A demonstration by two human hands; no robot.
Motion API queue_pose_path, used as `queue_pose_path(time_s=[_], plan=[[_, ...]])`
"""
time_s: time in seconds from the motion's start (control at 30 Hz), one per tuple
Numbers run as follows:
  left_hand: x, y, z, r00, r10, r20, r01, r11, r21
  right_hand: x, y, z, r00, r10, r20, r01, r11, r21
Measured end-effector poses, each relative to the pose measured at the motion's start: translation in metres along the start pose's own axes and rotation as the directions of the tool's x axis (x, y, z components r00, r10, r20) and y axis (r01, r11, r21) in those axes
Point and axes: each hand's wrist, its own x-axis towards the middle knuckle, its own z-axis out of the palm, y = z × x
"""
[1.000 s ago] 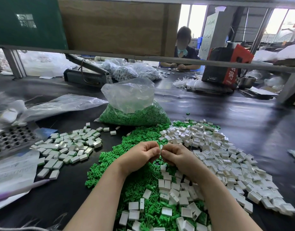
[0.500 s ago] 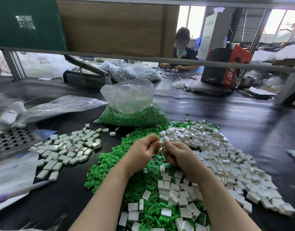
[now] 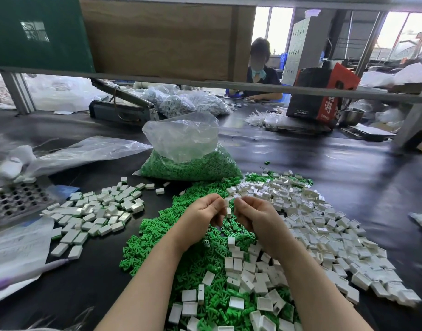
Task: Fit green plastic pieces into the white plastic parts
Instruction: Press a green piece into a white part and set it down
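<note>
- We see the left hand (image 3: 201, 215) and the right hand (image 3: 254, 216) raised side by side above the middle of the dark worktop (image 3: 348, 177), fingertips turned toward each other.
- The left hand's fingers are curled, and its fingertips pinch a small white part (image 3: 228, 212) that hangs in the gap between the hands.
- The right hand's fingers are curled too, thumb and forefinger pressed together near the white part; what they pinch, if anything, is too small for us to tell.
- Below the hands, loose green pieces (image 3: 181, 235) lie heaped from the worktop's middle to its near edge.
- A heap of empty white parts (image 3: 324, 225) spreads to the right of the green, overlapping it near the wrists.
- Toward the left edge lies a separate cluster of white parts with green showing in them (image 3: 95, 211).
- Beyond the hands, toward the far edge, stands a clear bag (image 3: 188, 151), partly filled with green pieces.
- At the left edge we make out a perforated metal tray (image 3: 16, 201).
- Across the worktop, another person (image 3: 260, 72) sits working.
</note>
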Motion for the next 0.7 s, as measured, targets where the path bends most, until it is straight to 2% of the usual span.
queue_pose_path(time_s=[0.17, 0.47, 0.6, 0.7], plan=[[-0.0008, 0.0016, 0.0014, 1.0, -0.024, 0.0, 0.023, 0.997, -0.069, -0.0008, 0.0002, 0.0036, 1.0, 0.002, -0.013, -0.003, 0.998, -0.061], [-0.0016, 0.0009, 0.0011, 1.0, -0.015, -0.005, 0.015, 1.0, -0.019, -0.0008, 0.0008, 0.0051, 0.995, -0.088, -0.049, 0.08, 0.986, -0.148], [-0.0014, 0.0012, 0.0009, 1.0, -0.015, -0.007, 0.015, 1.0, -0.007, -0.0007, 0.0006, 0.0051, 0.994, -0.107, -0.032, 0.102, 0.985, -0.137], [-0.0012, 0.0017, 0.0003, 1.0, -0.012, -0.009, 0.012, 1.0, 0.011, -0.0002, 0.0011, 0.0052, 0.994, -0.11, -0.01, 0.106, 0.973, -0.204]])
